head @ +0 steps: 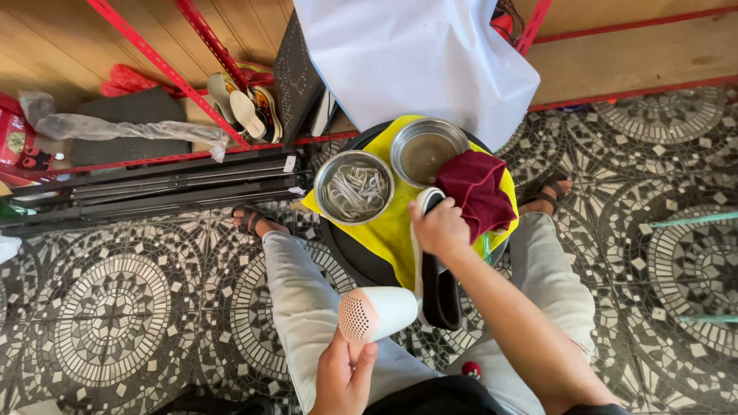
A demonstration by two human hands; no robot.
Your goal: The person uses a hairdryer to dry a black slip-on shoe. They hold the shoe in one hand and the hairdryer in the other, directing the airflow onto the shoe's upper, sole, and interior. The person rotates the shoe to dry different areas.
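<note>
1. Key relation: the white hair dryer (378,313) sits low in the frame over the person's lap, w/ its perforated round end facing left. The black shoe w/ white sole (437,280) lies just to its right, touching or nearly touching the dryer body.
2. Shoe's long axis runs near-vertical in the view: one end at the near edge of the yellow cloth (396,230), between the two bowls, other end hanging off the black round table (346,257) toward the lap.
3. Left hand (344,376) is closed around the dryer's handle from below, thumb up along the side. Wrist comes up from the bottom edge; dryer body points across toward the shoe's lower half.
4. Right hand (440,228) is clamped on the shoe's upper end, fingers curled over it, forearm running diagonally from bottom right. It's the hand nearer the table top.
5. Dark red rag (478,192) lies bunched at the cloth's right edge, touching the right hand's far side and overlapping the rim of the far steel bowl (425,151), which holds murky liquid.
6. Near steel bowl (354,187), left part of the cloth, holds coiled whitish laces; well clear of both hands.
7. Knees in light trousers flank the table; sandalled feet on patterned tile floor (115,307). White sheet (415,54) hangs beyond the table's far edge.
</note>
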